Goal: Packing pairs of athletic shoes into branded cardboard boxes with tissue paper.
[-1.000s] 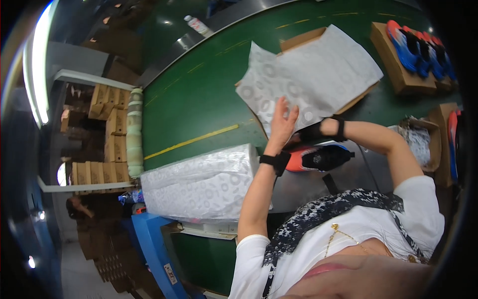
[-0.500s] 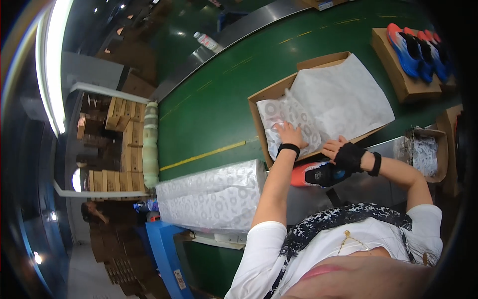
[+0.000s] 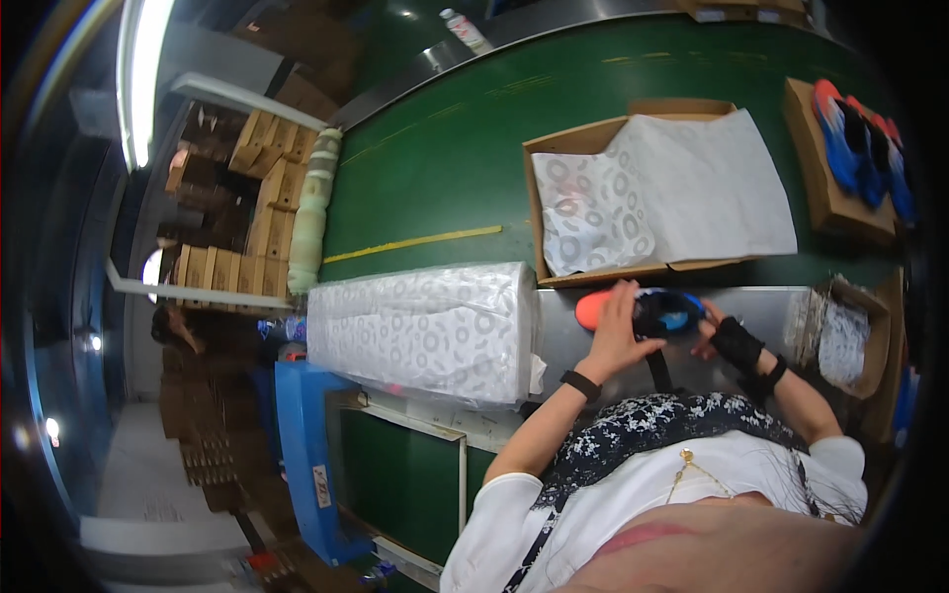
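A sports shoe [image 3: 660,313], orange-red at one end and black and blue at the other, lies on the metal ledge in front of me. My left hand [image 3: 615,336] grips its orange end, fingers over the top and thumb on the near side. At the blue end is my right hand [image 3: 730,342], in a black fingerless glove, its fingers closed against the shoe. Beyond them stands an open cardboard box [image 3: 603,279] lined with white tissue paper [image 3: 712,188]. Ring-printed tissue [image 3: 593,212] covers the box's left part, and something reddish shows faintly through it.
A plastic-covered stack of printed tissue [image 3: 420,336] sits to the left. Several blue and orange shoes stand on a carton [image 3: 840,203] at the far right. A small box of packets [image 3: 858,341] is nearer. Green belt [image 3: 425,188] runs behind; a bottle [image 3: 465,32] stands beyond.
Both hands have left the tissue and box edge and come back toward me onto the shoe. The printed tissue now lies untouched in the box. The view has shifted.
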